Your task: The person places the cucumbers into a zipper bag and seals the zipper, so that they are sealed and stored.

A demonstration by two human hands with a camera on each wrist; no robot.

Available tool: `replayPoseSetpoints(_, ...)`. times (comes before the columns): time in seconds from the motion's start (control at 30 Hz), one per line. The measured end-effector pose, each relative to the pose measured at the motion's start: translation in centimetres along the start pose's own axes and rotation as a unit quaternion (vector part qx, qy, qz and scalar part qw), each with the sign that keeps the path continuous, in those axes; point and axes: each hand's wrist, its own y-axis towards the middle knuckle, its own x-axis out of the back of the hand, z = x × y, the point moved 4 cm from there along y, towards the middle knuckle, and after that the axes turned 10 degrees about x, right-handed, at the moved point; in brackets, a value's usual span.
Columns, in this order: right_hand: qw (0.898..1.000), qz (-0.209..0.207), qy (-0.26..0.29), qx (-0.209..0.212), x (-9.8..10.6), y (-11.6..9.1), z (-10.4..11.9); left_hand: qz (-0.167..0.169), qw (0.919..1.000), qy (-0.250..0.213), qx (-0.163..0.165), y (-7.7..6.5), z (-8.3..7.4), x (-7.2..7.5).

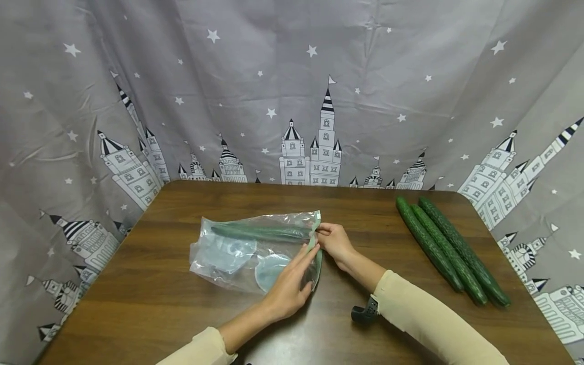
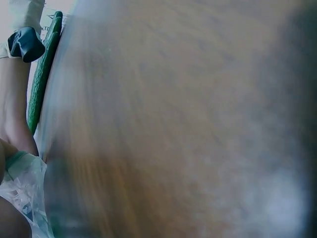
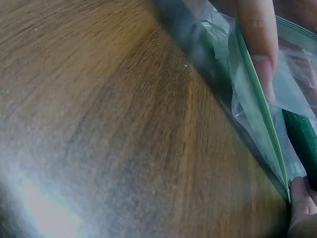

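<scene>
A clear zip bag [image 1: 260, 248] with a green strip along its mouth lies on the table, a long cucumber [image 1: 255, 231] inside it. My left hand [image 1: 289, 286] lies over the mouth, its fingers straight against the green strip and the thumb spread lower down. With thumb and fingertips, my right hand [image 1: 336, 244] pinches the strip beside the cucumber's right end. The right wrist view shows the mouth parted, with one straight finger [image 3: 258, 44] at the strip [image 3: 262, 109] and the cucumber [image 3: 301, 144] behind the film.
Three long cucumbers [image 1: 449, 253] lie side by side at the right of the brown wooden table [image 1: 150, 284]. A grey curtain [image 1: 255, 91] printed with castles and stars hangs around the table's back and sides. The right wrist carries a black device [image 1: 365, 312].
</scene>
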Motion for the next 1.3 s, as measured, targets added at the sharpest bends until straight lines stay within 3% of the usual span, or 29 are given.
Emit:
replayPoseSetpoints(0.13,1.000,-0.018,-0.016,-0.001,0.1,0.0,0.2,-0.005,1.0000,0.006,0.006,-0.1,0.1,0.1)
replayPoseSetpoints(0.33,0.994,-0.032,-0.102,0.006,-0.1,0.0,0.7,-0.003,0.9999,0.007,0.013,0.0,0.1,0.1)
replayPoseSetpoints(0.57,0.986,0.003,-0.163,0.024,0.9,-0.6,1.9,-0.015,0.9994,0.011,0.029,0.2,0.1,-0.3)
replayPoseSetpoints(0.87,0.979,0.060,-0.184,0.061,5.4,-1.8,4.6,-0.046,0.9961,-0.022,0.073,-0.1,0.4,-0.2)
replayPoseSetpoints(1.07,0.973,0.066,-0.205,0.077,8.7,-2.7,5.9,-0.045,0.9944,-0.037,0.088,-0.2,0.3,-0.1)
replayPoseSetpoints(1.3,0.975,0.071,-0.185,0.097,11.6,-3.7,6.9,-0.053,0.9931,-0.046,0.094,-0.3,0.3,-0.1)
